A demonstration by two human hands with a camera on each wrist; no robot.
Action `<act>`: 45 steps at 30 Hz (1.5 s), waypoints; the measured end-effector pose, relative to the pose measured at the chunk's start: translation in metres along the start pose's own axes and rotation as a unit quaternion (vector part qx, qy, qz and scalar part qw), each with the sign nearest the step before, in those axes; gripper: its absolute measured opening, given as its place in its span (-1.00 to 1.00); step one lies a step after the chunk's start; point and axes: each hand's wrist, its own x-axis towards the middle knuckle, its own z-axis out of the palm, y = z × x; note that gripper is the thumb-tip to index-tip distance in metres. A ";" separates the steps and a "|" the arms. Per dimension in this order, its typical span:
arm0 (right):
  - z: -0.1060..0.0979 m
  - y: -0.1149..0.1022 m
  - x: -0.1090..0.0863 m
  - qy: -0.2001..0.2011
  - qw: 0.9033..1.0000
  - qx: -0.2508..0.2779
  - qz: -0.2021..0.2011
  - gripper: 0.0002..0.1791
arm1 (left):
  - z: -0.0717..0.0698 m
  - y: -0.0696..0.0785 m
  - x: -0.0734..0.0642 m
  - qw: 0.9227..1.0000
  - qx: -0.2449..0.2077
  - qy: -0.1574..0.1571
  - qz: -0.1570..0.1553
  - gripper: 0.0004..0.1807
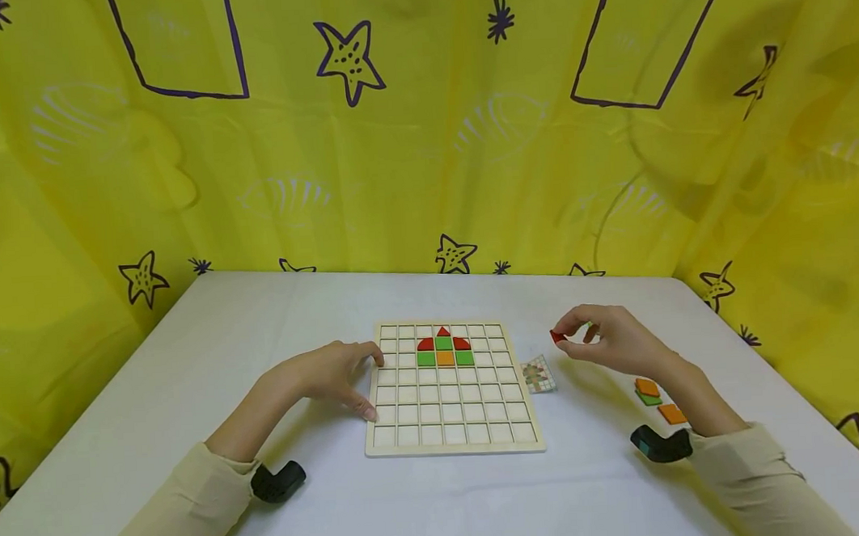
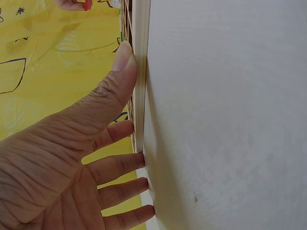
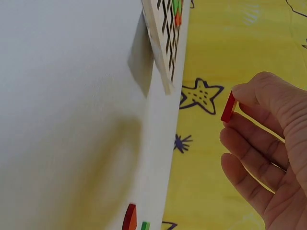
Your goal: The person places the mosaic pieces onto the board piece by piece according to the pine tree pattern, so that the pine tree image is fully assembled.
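Observation:
A pale wooden grid board [image 1: 452,416] lies on the white table, with red, green and orange tiles in its upper middle cells. The tiles include a red triangle [image 1: 443,332] at the top and an orange square [image 1: 445,358] lower down. My left hand [image 1: 333,376] rests its thumb and fingertips on the board's left edge, fingers spread and mostly straight. To the right of the board and above the table, my right hand [image 1: 615,341] pinches a small red tile [image 3: 229,107] between thumb and fingers. The red tile's full shape is hidden by the fingertips.
A small printed pattern card [image 1: 539,374] lies against the board's right edge. Several loose tiles, among them an orange tile [image 1: 673,414] and a green tile [image 1: 649,398], lie beside the right forearm. A yellow patterned curtain [image 1: 409,156] hangs behind the table [image 1: 304,517].

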 end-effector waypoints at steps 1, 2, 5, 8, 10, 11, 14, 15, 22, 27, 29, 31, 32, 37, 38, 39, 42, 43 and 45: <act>0.001 -0.001 0.002 -0.002 1.000 0.003 -0.004 -0.83 | 0.000 0.000 0.000 1.000 0.001 0.001 0.000 -0.21; 0.003 -0.003 0.004 -0.004 1.000 0.007 -0.007 -0.84 | 0.000 0.000 0.000 1.000 0.001 0.001 0.000 -0.21; 0.007 -0.006 0.010 -0.010 1.000 0.021 -0.016 -0.85 | 0.000 -0.001 0.000 1.000 0.003 0.002 -0.001 -0.21; 0.012 -0.010 0.016 -0.015 0.999 0.031 -0.021 -0.86 | 0.000 -0.001 0.000 1.000 0.001 0.001 -0.003 -0.21; 0.015 -0.012 0.020 -0.018 0.999 0.035 -0.024 -0.85 | 0.001 -0.001 0.000 1.000 -0.002 0.000 -0.004 -0.21; 0.017 -0.013 0.022 -0.019 0.999 0.035 -0.025 -0.85 | 0.001 -0.001 0.000 1.000 -0.003 0.000 -0.004 -0.21; 0.023 -0.017 0.028 -0.025 0.999 0.040 -0.025 -0.86 | 0.001 -0.001 0.000 1.000 -0.003 0.000 0.000 -0.21; 0.024 -0.018 0.030 -0.028 0.998 0.041 -0.025 -0.85 | 0.001 -0.001 0.000 1.000 -0.003 0.000 0.001 -0.21; 0.036 -0.025 0.041 -0.048 0.998 0.039 -0.027 -0.86 | 0.002 -0.002 -0.001 1.000 0.000 0.003 0.002 -0.22; 0.044 -0.028 0.047 -0.059 0.997 0.027 -0.029 -0.87 | 0.002 -0.002 -0.001 1.000 0.002 0.004 0.004 -0.22; 0.047 -0.030 0.049 -0.063 0.997 0.023 -0.030 -0.88 | 0.001 -0.002 -0.001 1.000 0.002 0.003 0.005 -0.23; 0.049 -0.032 0.051 -0.069 0.997 0.022 -0.029 -0.88 | 0.001 -0.002 -0.001 1.000 0.002 0.004 0.007 -0.23; 0.051 -0.033 0.052 -0.074 0.997 0.022 -0.027 -0.88 | 0.001 -0.002 -0.001 1.000 0.003 0.004 0.008 -0.23; 0.059 -0.036 0.056 -0.101 0.995 0.002 -0.013 -0.89 | 0.002 -0.002 0.000 1.000 0.004 0.003 0.005 -0.22; 0.061 -0.037 0.057 -0.105 0.994 -0.005 -0.012 -0.89 | 0.001 -0.002 0.000 1.000 0.003 0.003 0.004 -0.22; 0.062 -0.038 0.058 -0.110 0.994 -0.011 -0.009 -0.89 | 0.001 -0.002 0.000 1.000 0.003 0.003 0.003 -0.21; 0.066 -0.040 0.060 -0.124 0.992 -0.026 -0.003 -0.89 | 0.001 -0.001 0.000 1.000 0.002 0.000 0.000 -0.21; 0.067 -0.042 0.061 -0.128 0.991 -0.029 0.000 -0.89 | 0.001 -0.001 0.001 1.000 0.001 0.000 -0.001 -0.21; 0.069 -0.043 0.063 -0.134 0.990 -0.040 0.001 -0.90 | 0.000 0.000 0.001 1.000 0.001 -0.003 -0.004 -0.21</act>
